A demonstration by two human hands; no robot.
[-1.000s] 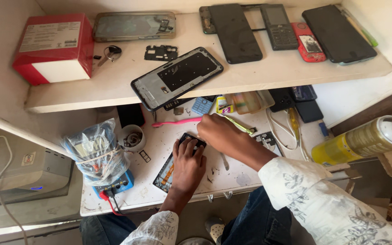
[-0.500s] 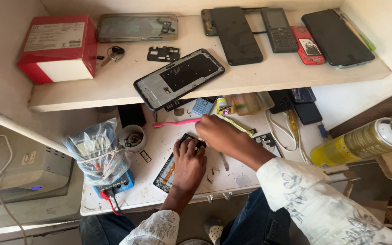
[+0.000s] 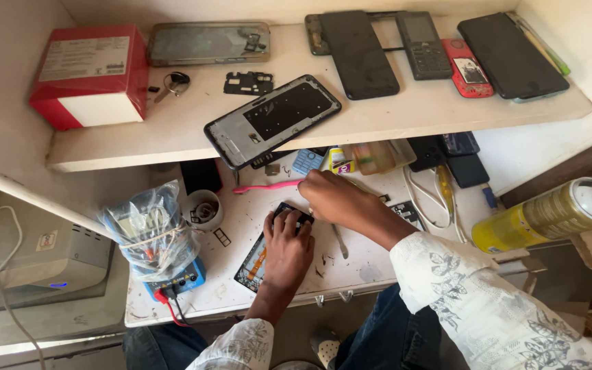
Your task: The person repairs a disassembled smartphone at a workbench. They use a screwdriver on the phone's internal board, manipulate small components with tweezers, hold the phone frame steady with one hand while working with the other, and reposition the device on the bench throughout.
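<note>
An opened phone (image 3: 263, 255) lies flat on the white worktop (image 3: 371, 264), its dark inside facing up. The left hand (image 3: 287, 248) presses down on its upper half, fingers spread flat, pinning rather than gripping. The right hand (image 3: 334, 199) hovers at the phone's top corner with fingers curled tight; whether they pinch a small tool or part cannot be told, since the fingertips hide it. Most of the phone's middle is covered by the left hand. A pink toothbrush (image 3: 265, 186) lies just above. To the left, a clear bag (image 3: 151, 233) bound with a rubber band sits on a blue meter (image 3: 179, 281). On the shelf above, a red box (image 3: 90, 75) with a white label stands far left, and a phone frame (image 3: 273, 120) overhangs the edge. A yellow spray can (image 3: 549, 214) lies at right.
</note>
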